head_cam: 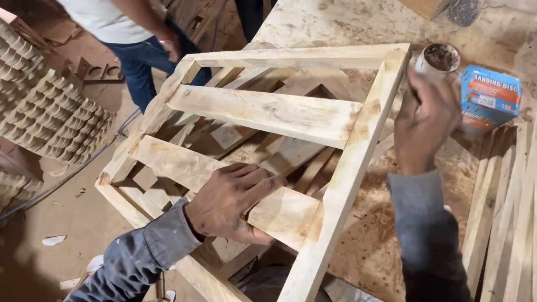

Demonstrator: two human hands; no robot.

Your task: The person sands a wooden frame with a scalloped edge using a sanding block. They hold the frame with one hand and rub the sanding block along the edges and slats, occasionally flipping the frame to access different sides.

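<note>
A pale wooden frame point(351, 157) with two flat cross slats lies tilted across the corner of a worn workbench point(349, 17). My left hand point(232, 200) grips the nearer slat point(172, 162), fingers over its top face. My right hand point(425, 118) reaches past the frame's right rail and closes around a small round open tin point(440, 58) standing on the bench.
A blue and orange box point(490, 98) lies right of the tin. Several loose wooden slats point(525, 216) lie at the right. Stacks of small carved wooden pieces point(23, 100) fill the left. Another person in a white shirt and jeans point(101, 3) stands beyond the frame.
</note>
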